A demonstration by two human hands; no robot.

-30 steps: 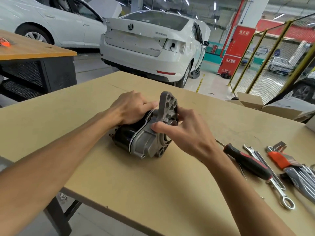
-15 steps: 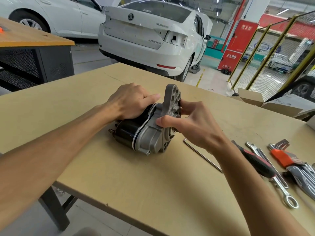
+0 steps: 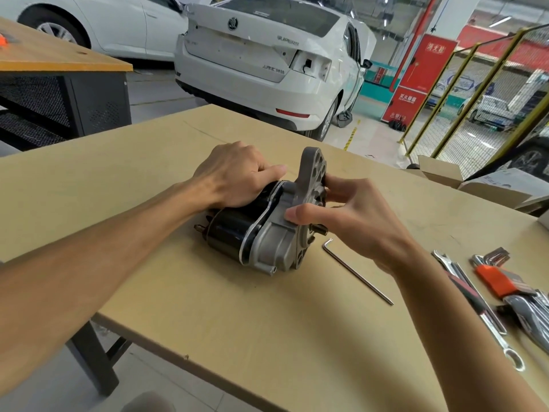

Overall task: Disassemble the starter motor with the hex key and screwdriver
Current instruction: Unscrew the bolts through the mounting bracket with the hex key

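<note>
The hex key (image 3: 356, 270) now lies fully uncovered on the tan desk (image 3: 267, 337). Left hand (image 3: 234, 176) and right hand (image 3: 341, 215) fingers grip the starter motor (image 3: 261, 236). Behind, a white car (image 3: 267, 60) wears a Skoda badge.

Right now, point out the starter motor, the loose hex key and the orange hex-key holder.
starter motor (image 3: 269, 233): head view, on its grey aluminium housing.
hex key (image 3: 358, 272): head view, mid-shaft, lying on the table.
orange hex-key holder (image 3: 494, 280): head view, on its orange plastic body.

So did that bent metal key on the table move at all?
No. The hex key lies where it was on the table, just right of the motor.
</note>
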